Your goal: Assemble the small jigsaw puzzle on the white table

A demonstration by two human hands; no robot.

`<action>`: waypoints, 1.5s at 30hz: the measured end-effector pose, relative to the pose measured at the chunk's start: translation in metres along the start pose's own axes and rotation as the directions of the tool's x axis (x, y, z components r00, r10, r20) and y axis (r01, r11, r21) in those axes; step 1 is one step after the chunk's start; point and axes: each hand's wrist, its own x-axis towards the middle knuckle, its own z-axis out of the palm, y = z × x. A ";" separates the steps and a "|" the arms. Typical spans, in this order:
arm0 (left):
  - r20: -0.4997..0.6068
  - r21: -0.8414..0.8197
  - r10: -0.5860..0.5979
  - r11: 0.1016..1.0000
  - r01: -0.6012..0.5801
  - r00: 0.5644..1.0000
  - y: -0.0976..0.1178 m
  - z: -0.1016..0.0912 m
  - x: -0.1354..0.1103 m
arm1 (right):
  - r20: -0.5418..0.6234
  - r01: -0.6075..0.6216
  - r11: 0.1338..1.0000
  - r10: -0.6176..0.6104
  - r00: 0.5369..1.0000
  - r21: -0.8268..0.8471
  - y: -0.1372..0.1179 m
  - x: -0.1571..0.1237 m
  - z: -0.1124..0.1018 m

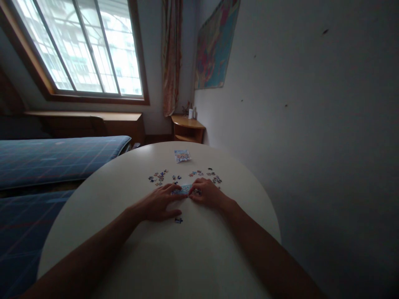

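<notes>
A light-blue joined strip of jigsaw puzzle (pixel 185 189) lies flat on the round white table (pixel 149 261). My left hand (pixel 160 202) rests with fingers stretched and apart, its fingertips on the strip's left part and its thumb near the table. At the strip's right end my right hand (pixel 207 193) has its thumb and fingers drawn together on a jigsaw puzzle piece, mostly hidden by the fingers. Just below the left thumb sits a small joined bit of puzzle (pixel 178 220). Loose puzzle pieces (pixel 159 176) are scattered beyond the left hand, and more puzzle pieces (pixel 215 177) lie beyond the right.
A small picture card or packet (pixel 182 156) lies toward the table's far edge. To the left is a bed with a blue plaid mattress (pixel 62 160). A wooden corner shelf (pixel 188 122) stands behind the table, and a white wall (pixel 311 158) runs close along the right.
</notes>
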 end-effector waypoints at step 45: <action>0.019 0.028 -0.029 0.999 0.028 0.999 -0.006 0.006 -0.001 | 0.028 -0.181 0.983 0.182 0.983 -0.033 0.059 -0.020 -0.026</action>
